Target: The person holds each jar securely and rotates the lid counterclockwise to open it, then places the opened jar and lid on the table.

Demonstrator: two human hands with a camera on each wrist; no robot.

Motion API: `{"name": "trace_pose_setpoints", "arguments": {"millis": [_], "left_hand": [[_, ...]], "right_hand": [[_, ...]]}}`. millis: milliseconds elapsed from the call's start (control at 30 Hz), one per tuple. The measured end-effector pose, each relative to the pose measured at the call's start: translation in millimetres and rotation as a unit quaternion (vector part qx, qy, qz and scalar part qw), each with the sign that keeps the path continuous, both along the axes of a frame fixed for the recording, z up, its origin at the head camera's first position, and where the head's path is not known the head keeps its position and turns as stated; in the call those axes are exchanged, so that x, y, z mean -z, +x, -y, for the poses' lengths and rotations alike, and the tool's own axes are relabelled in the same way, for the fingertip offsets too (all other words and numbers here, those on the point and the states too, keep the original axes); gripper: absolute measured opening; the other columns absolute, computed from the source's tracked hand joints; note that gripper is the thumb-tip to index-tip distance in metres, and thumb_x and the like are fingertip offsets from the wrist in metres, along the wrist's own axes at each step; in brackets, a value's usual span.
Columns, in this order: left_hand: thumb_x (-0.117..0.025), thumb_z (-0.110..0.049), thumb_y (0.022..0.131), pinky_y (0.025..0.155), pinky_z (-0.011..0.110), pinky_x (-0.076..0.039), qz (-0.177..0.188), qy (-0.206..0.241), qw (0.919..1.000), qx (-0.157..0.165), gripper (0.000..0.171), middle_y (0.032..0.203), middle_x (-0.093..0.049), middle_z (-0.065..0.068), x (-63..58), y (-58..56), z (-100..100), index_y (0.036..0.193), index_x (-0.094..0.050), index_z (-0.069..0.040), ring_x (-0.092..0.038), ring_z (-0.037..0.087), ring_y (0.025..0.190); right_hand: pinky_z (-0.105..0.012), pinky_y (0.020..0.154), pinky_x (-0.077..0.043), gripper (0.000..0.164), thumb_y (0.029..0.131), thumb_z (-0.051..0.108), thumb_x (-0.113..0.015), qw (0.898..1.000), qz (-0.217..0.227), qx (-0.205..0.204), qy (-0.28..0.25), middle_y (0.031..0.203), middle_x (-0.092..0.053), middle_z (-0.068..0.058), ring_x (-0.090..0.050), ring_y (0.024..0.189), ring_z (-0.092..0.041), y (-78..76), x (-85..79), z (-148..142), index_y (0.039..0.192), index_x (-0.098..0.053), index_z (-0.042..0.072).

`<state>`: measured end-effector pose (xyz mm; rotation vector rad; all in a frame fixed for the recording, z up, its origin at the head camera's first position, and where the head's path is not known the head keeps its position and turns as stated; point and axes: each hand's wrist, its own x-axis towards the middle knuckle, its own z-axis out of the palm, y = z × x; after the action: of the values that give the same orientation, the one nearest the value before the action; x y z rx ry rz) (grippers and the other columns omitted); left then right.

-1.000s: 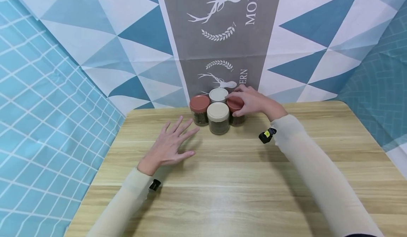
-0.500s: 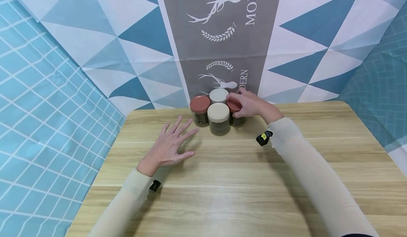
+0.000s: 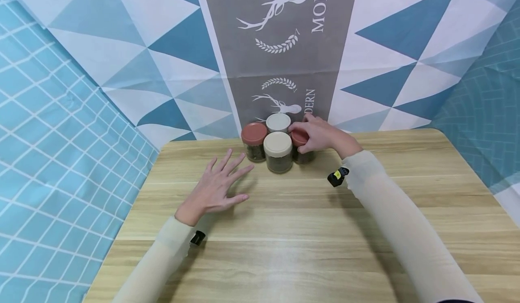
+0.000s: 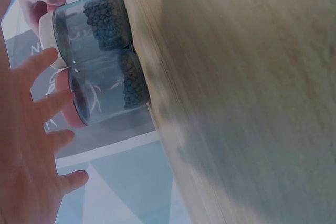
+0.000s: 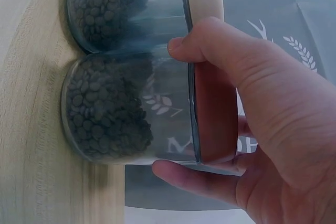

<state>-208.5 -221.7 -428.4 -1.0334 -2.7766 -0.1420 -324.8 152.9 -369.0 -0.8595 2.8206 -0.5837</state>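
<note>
My right hand grips a glass jar with a red lid, at the right of a tight cluster of jars. In the right wrist view its thumb lies across the lid's edge and the fingers curl along the other side; dark pellet-like pieces fill the jar's lower part. A cream-lidded jar stands in front, a white-lidded jar behind, another red-lidded jar at left. My left hand is spread palm down over the table, fingertips close to the left red-lidded jar, holding nothing.
The jars stand at the back edge of a wood-grain table, close to a patterned wall cloth. Blue grid cloth hangs on the left, with blue-green cloth on the right.
Over the last second my right hand has shifted slightly left, staying on the red-lidded jar. My left hand stays in place.
</note>
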Motion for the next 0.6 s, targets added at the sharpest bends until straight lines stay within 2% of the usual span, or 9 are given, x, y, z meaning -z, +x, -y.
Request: {"name": "trace_pose_setpoints", "arguments": {"millis": [267, 600], "left_hand": [[-0.008, -0.098, 0.098, 0.129, 0.085, -0.032, 0.011, 0.002, 0.9999, 0.0, 0.107, 0.185, -0.037, 0.012, -1.1, 2.0, 0.7, 0.172, -0.048, -0.031, -0.026, 0.05, 0.174], [-0.006, -0.098, 0.097, 0.127, 0.086, -0.033, 0.002, 0.006, 1.0, -0.004, 0.11, 0.184, -0.039, 0.013, -1.1, 4.0, 3.2, 0.17, -0.052, -0.029, -0.029, 0.051, 0.172]], "right_hand": [[-0.057, 0.096, -0.053, 0.069, 0.087, 0.026, -0.086, 1.0, -0.002, 0.003, -0.004, 0.144, -0.053, -0.026, -0.054, 0.12, -0.044, -2.1, 2.6, -0.7, 0.153, -0.066, 0.023], [-0.054, 0.093, -0.053, 0.068, 0.085, 0.025, -0.086, 1.0, -0.008, -0.004, -0.007, 0.139, -0.054, -0.024, -0.056, 0.117, -0.042, -0.6, -0.2, -3.2, 0.15, -0.067, 0.024]]}}
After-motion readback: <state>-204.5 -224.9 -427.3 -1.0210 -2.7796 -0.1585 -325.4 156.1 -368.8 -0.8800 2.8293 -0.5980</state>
